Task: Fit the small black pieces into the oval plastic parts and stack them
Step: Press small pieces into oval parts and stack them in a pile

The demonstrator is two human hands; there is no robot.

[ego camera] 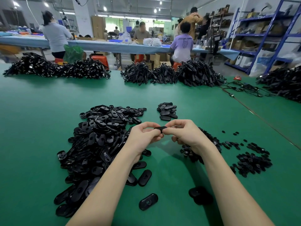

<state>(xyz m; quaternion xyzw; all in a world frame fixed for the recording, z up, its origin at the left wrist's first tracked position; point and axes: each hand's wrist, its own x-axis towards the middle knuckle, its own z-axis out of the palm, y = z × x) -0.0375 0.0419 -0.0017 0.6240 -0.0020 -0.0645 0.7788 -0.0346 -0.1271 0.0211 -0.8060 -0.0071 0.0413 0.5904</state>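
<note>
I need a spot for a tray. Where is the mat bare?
Bare: the mat left of the big oval pile, and the band between that pile and the far cable heaps. Crowded: right of the hands, among the small pieces.

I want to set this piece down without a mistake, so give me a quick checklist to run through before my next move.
1. Black oval plastic part gripped by both the left hand and the right hand: ok.
2. Small black piece seated in it: cannot tell, fingers cover it.
3. Small stack of finished ovals reachable ahead, path unobstructed: ok.
4. Large heap of unfilled ovals at left, stocked: ok.
5. Scattered small black pieces at right, stocked: ok.
</note>
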